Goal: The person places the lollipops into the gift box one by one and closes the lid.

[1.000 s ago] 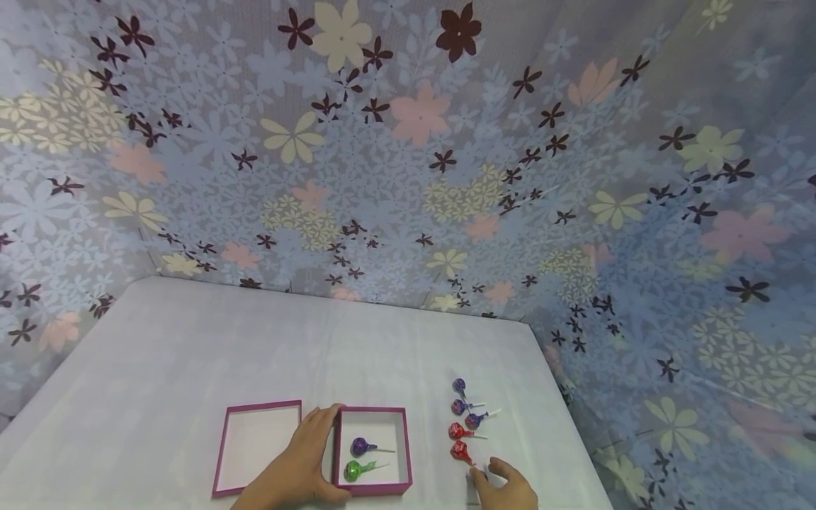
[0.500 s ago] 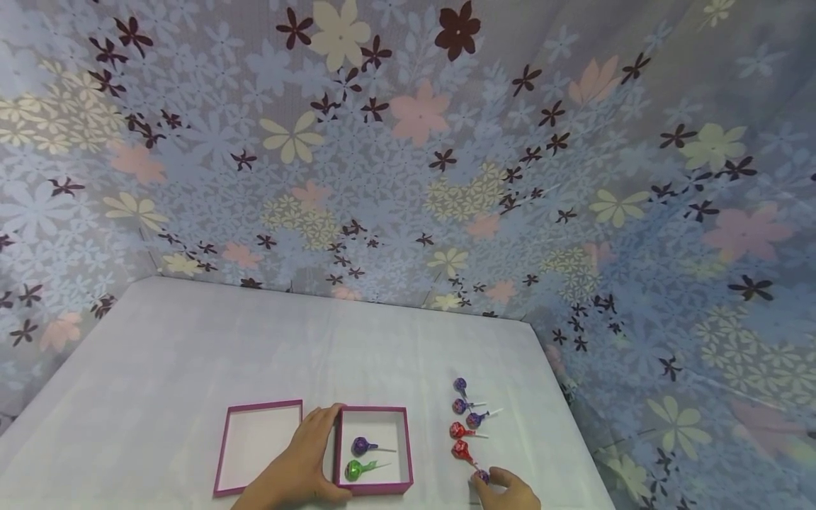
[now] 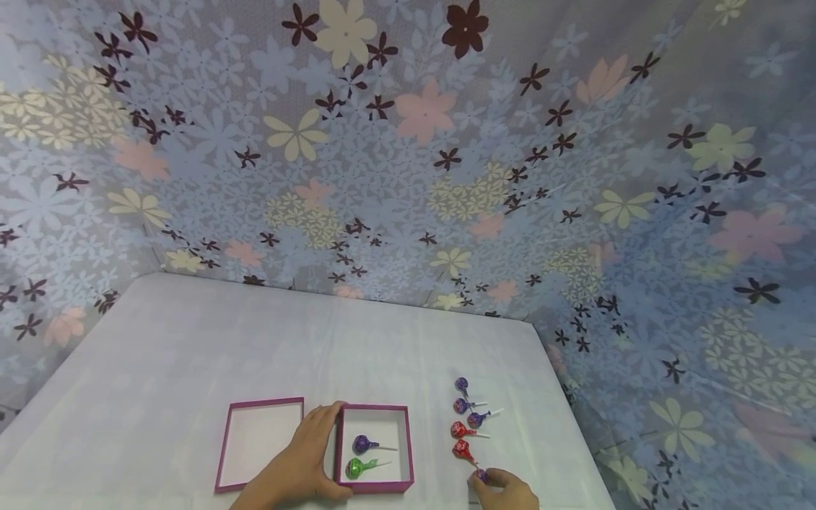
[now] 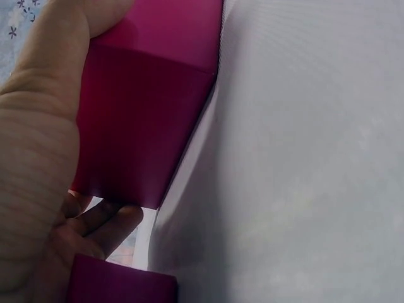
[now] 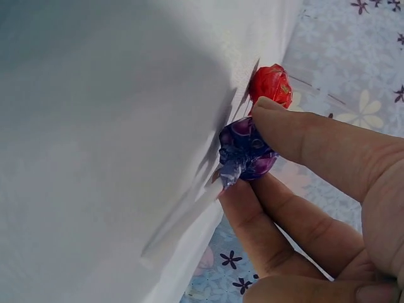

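On the head view, the left hand (image 3: 309, 453) clasped the magenta box (image 3: 379, 488), a purple lollipop (image 3: 361, 444) and a green lollipop (image 3: 354, 467) lying inside, a shallow tray (image 3: 258, 439) just beside! Over toward the table's (image 3: 274, 333) right edge, the right hand (image 3: 506, 491) pinched a violet-wrapped lollipop (image 3: 482, 475), nearer the front than two red lollipops (image 3: 462, 449) and three blue-purple lollipops (image 3: 476, 420). Left wrist view: thumb on one wall, fingers round the far corner. Right wrist view: thumb and fingertips gripped the wrapped head, one red just beyond!
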A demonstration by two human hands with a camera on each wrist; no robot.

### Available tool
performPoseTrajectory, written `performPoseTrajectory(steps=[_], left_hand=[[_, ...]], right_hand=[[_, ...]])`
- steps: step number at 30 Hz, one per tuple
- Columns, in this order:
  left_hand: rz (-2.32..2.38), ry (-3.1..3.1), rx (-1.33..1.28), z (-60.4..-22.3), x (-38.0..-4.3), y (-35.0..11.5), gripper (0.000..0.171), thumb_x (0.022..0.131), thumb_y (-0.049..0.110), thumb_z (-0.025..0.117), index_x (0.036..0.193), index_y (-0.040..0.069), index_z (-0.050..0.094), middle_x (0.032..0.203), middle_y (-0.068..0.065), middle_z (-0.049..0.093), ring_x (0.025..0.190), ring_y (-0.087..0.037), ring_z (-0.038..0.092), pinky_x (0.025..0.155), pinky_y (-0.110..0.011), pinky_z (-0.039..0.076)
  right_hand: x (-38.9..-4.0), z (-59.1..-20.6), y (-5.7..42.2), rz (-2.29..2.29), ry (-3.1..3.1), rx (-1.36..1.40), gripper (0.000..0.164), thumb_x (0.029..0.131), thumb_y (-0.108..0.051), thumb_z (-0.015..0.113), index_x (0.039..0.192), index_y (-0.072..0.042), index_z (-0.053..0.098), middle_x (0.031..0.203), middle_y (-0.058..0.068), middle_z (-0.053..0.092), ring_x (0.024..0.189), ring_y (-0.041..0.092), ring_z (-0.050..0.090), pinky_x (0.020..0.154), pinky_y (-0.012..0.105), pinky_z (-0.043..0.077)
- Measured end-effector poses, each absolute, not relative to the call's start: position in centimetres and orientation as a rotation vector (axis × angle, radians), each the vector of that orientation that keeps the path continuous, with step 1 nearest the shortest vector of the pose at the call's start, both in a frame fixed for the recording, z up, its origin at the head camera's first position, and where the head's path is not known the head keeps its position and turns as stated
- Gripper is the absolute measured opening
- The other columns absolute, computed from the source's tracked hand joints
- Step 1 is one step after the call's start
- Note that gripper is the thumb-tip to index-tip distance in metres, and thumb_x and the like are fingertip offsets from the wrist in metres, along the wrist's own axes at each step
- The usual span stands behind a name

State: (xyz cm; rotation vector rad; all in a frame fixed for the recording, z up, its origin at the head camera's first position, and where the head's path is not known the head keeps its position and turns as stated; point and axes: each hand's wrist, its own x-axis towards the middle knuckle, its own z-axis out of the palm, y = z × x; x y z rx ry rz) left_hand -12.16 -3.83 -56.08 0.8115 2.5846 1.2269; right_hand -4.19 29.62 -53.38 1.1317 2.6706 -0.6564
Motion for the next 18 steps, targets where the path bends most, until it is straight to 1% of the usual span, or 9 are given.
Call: performPoseTrajectory(steps=[7, 14, 18], left_hand=[[1.210, 2.611, 0.847, -56.3, -12.3, -3.9, 0.138, 0.056, 0.063, 0.090, 0.155, -0.006, 0.022, 0.151, -0.023, 0.038, 0.142, -0.048, 0.032, 0.117, -0.066, 0.022], [1.206, 2.597, 0.827, -56.3, -12.2, -3.8, 0.138, 0.057, 0.062, 0.090, 0.155, -0.006, 0.020, 0.154, -0.024, 0.036, 0.144, -0.048, 0.029, 0.117, -0.066, 0.021], [1.212, 2.590, 0.820, -56.2, -12.2, -3.9, 0.138, 0.057, 0.061, 0.090, 0.156, -0.005, 0.020, 0.154, -0.024, 0.035, 0.144, -0.048, 0.029, 0.117, -0.066, 0.021]], right_hand=[[-4.2, -52.9, 29.3, -0.668, 2.708, 1.110, 0.051, 0.085, -0.036, 0.078, 0.115, 0.004, 0.070, 0.102, 0.018, 0.073, 0.103, 0.046, 0.063, 0.090, 0.063, 0.049], [-4.0, -51.9, 28.7, -0.719, 2.764, 1.094, 0.047, 0.081, -0.035, 0.082, 0.113, -0.001, 0.073, 0.104, 0.015, 0.074, 0.106, 0.046, 0.063, 0.088, 0.061, 0.051], [-4.1, -50.9, 27.5, -0.744, 2.819, 1.057, 0.045, 0.080, -0.033, 0.084, 0.113, -0.004, 0.075, 0.106, 0.015, 0.074, 0.108, 0.046, 0.063, 0.088, 0.059, 0.052]])
